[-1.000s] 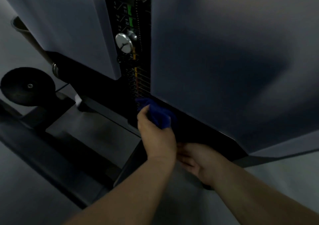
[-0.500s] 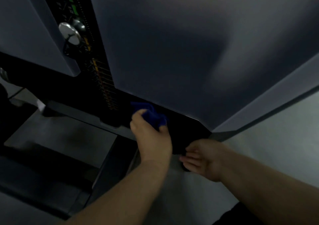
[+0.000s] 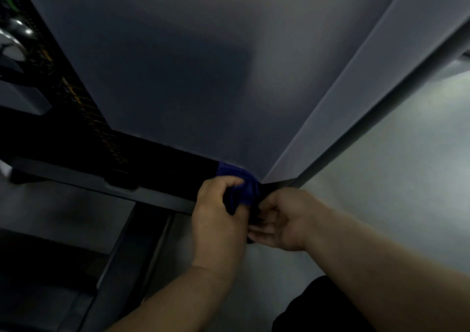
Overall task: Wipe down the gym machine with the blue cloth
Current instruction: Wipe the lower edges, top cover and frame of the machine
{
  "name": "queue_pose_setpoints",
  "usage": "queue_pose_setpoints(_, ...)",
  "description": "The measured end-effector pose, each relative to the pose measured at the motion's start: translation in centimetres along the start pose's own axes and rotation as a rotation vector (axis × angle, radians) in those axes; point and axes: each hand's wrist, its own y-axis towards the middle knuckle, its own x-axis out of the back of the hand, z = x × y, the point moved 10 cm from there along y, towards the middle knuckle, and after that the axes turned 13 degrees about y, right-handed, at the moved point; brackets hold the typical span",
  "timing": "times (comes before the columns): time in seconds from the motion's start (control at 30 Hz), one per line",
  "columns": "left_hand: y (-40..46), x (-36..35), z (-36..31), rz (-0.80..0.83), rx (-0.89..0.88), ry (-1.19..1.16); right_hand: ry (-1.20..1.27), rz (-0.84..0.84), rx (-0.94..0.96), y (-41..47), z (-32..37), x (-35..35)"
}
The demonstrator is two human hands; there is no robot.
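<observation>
The bunched blue cloth (image 3: 240, 184) sits at the bottom corner of the gym machine's flat grey side panel (image 3: 203, 64), pressed against the black base strip (image 3: 165, 158) beneath that panel's lower edge. Its bulk runs roughly from that edge down toward me, upper end tucked under the corner, lower folds hanging dark in my palm. My left hand (image 3: 216, 212) grips it, thumb and fingers curled round the wad. My right hand (image 3: 282, 219) lies just beside it, fingers loosely extended and pointing left at the cloth's lower part; I cannot tell whether they touch it. Left of the cloth the black strip runs on toward the weight stack (image 3: 84, 107); right of it the panel's angled edge (image 3: 356, 97) borders pale floor (image 3: 394, 179).
</observation>
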Motion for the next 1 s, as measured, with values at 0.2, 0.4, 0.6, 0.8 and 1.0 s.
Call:
queue_pose_setpoints(0.2, 0.2, -1.0, 1.9, 0.023, 0.165, -0.021, 0.108, 0.01, -0.013, -0.6, 0.0, 0.8)
queue_pose_setpoints(0.4, -0.6, -2.8, 2.3, 0.115, 0.232, -0.147, -0.002, 0.048, -0.103, -1.0, -2.1, 0.4)
queue_pose_setpoints(0.6, -1.7, -2.7, 1.0, 0.14, 0.248, -0.361, 0.321, 0.066, 0.169, -1.0, 0.7, 1.5)
queue_pose_setpoints(0.8, -0.8, -3.4, 3.0, 0.162, 0.349, -0.308, 0.368, -0.05, 0.173, 0.1, 1.4, 2.3)
queue_pose_setpoints(1.0, -1.6, -3.8, 2.1, 0.176, 0.338, -0.365, 0.389, -0.067, 0.241, -0.8, 2.1, 3.0)
